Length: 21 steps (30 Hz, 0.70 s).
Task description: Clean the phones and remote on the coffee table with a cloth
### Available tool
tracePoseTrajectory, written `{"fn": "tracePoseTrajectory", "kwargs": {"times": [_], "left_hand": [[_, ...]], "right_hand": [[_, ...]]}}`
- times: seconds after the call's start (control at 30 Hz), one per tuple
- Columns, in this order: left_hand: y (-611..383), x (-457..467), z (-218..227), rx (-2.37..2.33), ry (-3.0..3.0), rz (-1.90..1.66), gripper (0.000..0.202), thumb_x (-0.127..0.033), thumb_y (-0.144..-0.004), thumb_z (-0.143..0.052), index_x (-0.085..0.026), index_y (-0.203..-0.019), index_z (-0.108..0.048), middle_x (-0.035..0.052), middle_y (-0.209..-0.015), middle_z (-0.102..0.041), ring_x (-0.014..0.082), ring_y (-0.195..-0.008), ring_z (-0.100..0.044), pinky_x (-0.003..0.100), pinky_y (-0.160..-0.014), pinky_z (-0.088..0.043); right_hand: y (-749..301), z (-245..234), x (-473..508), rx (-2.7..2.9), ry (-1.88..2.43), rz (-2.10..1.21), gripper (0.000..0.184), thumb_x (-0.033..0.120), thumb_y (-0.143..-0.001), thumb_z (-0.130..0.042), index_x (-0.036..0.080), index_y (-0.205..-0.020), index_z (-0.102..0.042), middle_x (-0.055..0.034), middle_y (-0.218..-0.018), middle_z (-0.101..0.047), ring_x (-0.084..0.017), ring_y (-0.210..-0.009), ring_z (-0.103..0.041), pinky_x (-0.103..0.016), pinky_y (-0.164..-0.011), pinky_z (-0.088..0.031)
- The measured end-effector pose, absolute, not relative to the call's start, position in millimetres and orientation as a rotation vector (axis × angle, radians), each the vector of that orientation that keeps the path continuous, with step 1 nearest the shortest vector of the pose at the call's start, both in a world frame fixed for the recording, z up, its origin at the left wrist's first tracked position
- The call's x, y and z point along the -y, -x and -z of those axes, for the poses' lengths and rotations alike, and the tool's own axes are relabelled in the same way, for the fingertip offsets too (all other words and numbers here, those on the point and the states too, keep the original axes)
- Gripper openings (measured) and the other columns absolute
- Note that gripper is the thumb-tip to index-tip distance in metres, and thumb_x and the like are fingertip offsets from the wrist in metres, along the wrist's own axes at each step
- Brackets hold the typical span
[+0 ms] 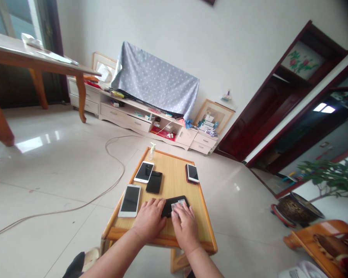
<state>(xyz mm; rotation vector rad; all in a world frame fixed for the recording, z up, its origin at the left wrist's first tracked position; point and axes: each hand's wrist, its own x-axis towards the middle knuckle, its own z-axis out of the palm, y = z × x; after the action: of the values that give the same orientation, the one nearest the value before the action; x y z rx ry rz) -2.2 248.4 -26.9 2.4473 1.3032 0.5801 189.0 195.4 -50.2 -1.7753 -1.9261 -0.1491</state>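
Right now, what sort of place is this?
Probably a home living room: a cream-white drawered TV cabinet, a blue polka-dot cloth draped over something flat above it, and glossy white floor tiles.

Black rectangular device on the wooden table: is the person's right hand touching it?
Touching. The head view shows the person's right hand with its fingers lying across the black rectangular device.

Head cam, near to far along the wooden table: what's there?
left hand and right hand → black phone under them → second black phone → pump bottle
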Motion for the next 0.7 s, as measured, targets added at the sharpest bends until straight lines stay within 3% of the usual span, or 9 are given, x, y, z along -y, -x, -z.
{"fn": "tracePoseTrajectory", "kwargs": {"times": [0.13,0.23,0.37,0.47,0.63,0.7], "left_hand": [[2,-248,26,-1.308,-2.442,-0.555,0.056,-0.033,-0.086,-0.054,-0.022,-0.141,-0.049,0.0093,-0.143,-0.058,0.0297,-0.129,-0.048,0.044,-0.107,-0.036],[2,-248,24,-1.315,-2.438,-0.551,0.058,-0.032,-0.084,-0.055,-0.023,-0.141,-0.049,0.0091,-0.144,-0.057,0.0296,-0.130,-0.047,0.044,-0.108,-0.036],[2,-247,22,-1.315,-2.431,-0.556,0.056,-0.033,-0.085,-0.055,-0.023,-0.139,-0.051,0.0083,-0.142,-0.059,0.0294,-0.127,-0.049,0.043,-0.106,-0.037],[2,-247,21,-1.309,-2.431,-0.560,0.055,-0.032,-0.083,-0.055,-0.024,-0.137,-0.052,0.0081,-0.141,-0.060,0.0296,-0.126,-0.050,0.043,-0.104,-0.037],[2,-247,25,-1.302,-2.431,-0.566,0.058,-0.030,-0.081,-0.056,-0.023,-0.138,-0.051,0.0084,-0.143,-0.058,0.0300,-0.129,-0.048,0.043,-0.105,-0.036],[2,-247,25,-1.305,-2.428,-0.573,0.058,-0.030,-0.081,-0.056,-0.022,-0.139,-0.051,0.0084,-0.143,-0.059,0.0300,-0.129,-0.048,0.043,-0.106,-0.036]], "right_hand": [[-187,49,-197,1.953,1.884,0.174,0.040,0.040,-0.104,-0.046,0.031,-0.139,-0.062,-0.0076,-0.141,-0.063,-0.034,-0.142,-0.046,-0.068,-0.116,-0.026],[-187,48,-198,1.853,1.980,0.205,0.045,0.045,-0.104,-0.045,0.029,-0.144,-0.057,-0.0108,-0.146,-0.057,-0.042,-0.143,-0.041,-0.076,-0.111,-0.025],[-185,42,-195,2.010,1.823,0.121,0.039,0.043,-0.104,-0.046,0.032,-0.137,-0.064,-0.0069,-0.141,-0.063,-0.036,-0.144,-0.042,-0.068,-0.116,-0.028],[-186,42,-193,2.045,1.749,0.062,0.037,0.037,-0.106,-0.041,0.031,-0.128,-0.070,-0.0053,-0.134,-0.068,-0.030,-0.141,-0.048,-0.063,-0.120,-0.023],[-189,52,-197,1.810,1.965,0.140,0.042,0.043,-0.105,-0.042,0.028,-0.137,-0.064,-0.0105,-0.143,-0.060,-0.040,-0.142,-0.045,-0.073,-0.113,-0.025],[-189,52,-198,1.830,1.953,0.142,0.044,0.047,-0.103,-0.046,0.027,-0.139,-0.062,-0.0110,-0.145,-0.058,-0.041,-0.143,-0.042,-0.072,-0.112,-0.028]]}}
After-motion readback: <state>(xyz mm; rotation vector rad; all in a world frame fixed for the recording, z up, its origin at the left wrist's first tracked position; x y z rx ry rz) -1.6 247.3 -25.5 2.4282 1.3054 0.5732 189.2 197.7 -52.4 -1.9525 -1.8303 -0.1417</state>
